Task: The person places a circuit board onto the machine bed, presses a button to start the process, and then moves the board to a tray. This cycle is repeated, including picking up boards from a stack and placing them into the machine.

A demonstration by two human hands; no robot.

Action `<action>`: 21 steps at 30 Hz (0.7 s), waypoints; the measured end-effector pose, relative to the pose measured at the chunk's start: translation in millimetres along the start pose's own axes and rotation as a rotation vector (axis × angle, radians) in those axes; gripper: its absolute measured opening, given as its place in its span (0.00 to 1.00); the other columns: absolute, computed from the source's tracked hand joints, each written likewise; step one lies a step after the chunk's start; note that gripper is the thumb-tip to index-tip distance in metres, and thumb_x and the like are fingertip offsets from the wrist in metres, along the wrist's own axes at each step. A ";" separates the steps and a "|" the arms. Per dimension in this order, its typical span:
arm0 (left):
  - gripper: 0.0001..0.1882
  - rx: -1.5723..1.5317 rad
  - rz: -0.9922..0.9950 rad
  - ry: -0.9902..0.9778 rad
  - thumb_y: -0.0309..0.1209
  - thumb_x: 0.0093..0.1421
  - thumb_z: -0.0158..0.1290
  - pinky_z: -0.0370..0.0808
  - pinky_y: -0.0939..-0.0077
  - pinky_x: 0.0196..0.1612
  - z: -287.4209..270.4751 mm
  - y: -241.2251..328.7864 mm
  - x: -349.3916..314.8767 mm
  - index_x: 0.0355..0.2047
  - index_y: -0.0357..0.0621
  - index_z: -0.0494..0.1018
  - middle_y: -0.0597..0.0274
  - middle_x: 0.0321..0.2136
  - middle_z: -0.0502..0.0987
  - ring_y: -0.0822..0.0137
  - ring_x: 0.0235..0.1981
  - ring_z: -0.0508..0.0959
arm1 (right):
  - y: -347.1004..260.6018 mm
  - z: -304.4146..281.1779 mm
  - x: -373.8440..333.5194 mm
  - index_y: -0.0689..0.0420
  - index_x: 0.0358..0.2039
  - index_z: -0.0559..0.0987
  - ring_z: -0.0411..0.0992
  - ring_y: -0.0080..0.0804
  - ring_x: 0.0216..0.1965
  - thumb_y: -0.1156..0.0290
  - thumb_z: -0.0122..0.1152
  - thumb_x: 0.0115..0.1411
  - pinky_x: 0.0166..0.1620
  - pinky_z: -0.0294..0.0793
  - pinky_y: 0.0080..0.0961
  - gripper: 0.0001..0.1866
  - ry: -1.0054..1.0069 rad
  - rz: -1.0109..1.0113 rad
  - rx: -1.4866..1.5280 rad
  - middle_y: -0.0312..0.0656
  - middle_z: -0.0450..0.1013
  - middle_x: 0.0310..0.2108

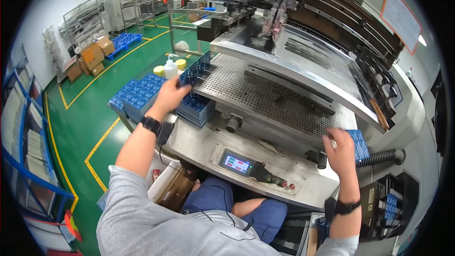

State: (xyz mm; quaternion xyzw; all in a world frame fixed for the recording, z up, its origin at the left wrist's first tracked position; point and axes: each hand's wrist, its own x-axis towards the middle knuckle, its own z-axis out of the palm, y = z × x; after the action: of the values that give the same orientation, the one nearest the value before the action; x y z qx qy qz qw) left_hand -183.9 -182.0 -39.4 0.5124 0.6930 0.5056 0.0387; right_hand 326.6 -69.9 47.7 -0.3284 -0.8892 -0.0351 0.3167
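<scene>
My left hand (171, 96) is closed on the edge of a blue circuit board panel (198, 68), which stands tilted at the left end of the perforated metal table (227, 78). Just below that hand sits a stack of blue panels (195, 110), and a wider pile of the same panels (137, 94) is to its left. At the table's right end my right hand (342, 151) hovers with fingers bent and apart, nothing visible between them. Another blue panel (359, 144) shows right beside it, partly hidden by the hand.
Over the table hangs a metal-framed screen (303, 73) under the printing machine's head. A touch panel (237, 162) and red buttons (288, 186) are on the front ledge. A white bottle (170, 68) and yellow-lidded jars (180, 63) stand behind the piles. A ribbed hose (379, 158) runs at right.
</scene>
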 end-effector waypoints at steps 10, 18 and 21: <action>0.16 -0.168 -0.134 0.509 0.37 0.62 0.54 0.74 0.68 0.32 20.0 -28.5 13.4 0.39 0.34 0.70 0.56 0.30 0.77 0.63 0.29 0.74 | 58.6 95.2 55.8 0.59 0.46 0.75 0.70 0.50 0.46 0.67 0.58 0.57 0.50 0.70 0.43 0.17 0.127 0.209 -0.299 0.50 0.74 0.42; 0.11 -0.887 -0.351 0.234 0.33 0.61 0.52 0.75 0.69 0.31 29.6 12.8 73.8 0.42 0.44 0.71 0.62 0.33 0.75 0.66 0.33 0.77 | 59.9 88.1 49.4 0.62 0.47 0.74 0.70 0.51 0.44 0.69 0.56 0.56 0.49 0.70 0.45 0.18 0.159 0.289 -0.278 0.52 0.74 0.39; 0.08 0.287 0.756 0.211 0.32 0.60 0.52 0.71 0.74 0.28 85.2 36.3 86.3 0.38 0.46 0.72 0.63 0.29 0.74 0.67 0.28 0.74 | 60.0 90.5 52.9 0.62 0.47 0.74 0.70 0.52 0.44 0.71 0.54 0.56 0.50 0.70 0.44 0.18 0.155 0.299 -0.264 0.52 0.74 0.38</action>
State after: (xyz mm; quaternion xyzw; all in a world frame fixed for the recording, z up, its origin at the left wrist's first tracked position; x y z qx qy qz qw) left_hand -151.6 -62.3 -13.8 0.6762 0.5198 0.4322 -0.2929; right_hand 283.2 31.3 -2.2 -0.4917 -0.7912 -0.1288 0.3402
